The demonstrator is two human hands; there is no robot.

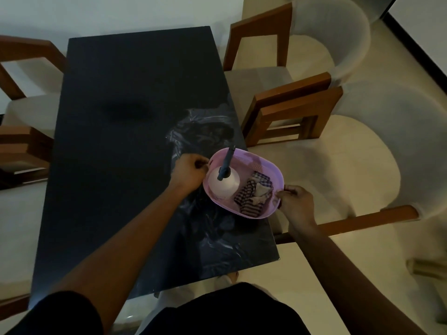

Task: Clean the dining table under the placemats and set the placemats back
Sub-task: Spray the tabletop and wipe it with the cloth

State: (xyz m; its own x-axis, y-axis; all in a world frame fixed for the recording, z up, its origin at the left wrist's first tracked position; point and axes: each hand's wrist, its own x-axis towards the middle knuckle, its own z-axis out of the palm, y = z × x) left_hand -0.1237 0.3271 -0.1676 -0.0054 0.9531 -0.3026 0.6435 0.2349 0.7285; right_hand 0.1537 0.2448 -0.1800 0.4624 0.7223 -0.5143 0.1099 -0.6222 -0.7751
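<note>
We hold a pink basket (257,157) at the right edge of the dark surface (121,165). The basket is an oval. Its long way runs from left and far to right and near, and its right end sticks out past the edge. We cannot tell if it sits on the surface or is lifted a bit.

A white spray bottle (223,182) stands up in the left half, with its dark nozzle pointing away from us. A checked cloth (252,193) lies bunched up in the right half.

Our left hand (191,171) curls its fingers round the left end of the rim. Our right hand (296,201) grips the right end the same way.

Pale smeary streaks (205,131) mark the surface near the basket. The surface is long and runs away from us. Wooden chairs with pale cushions stand on the right (358,151) and on the left (24,105), over a cream floor (362,252). The room is dim.
</note>
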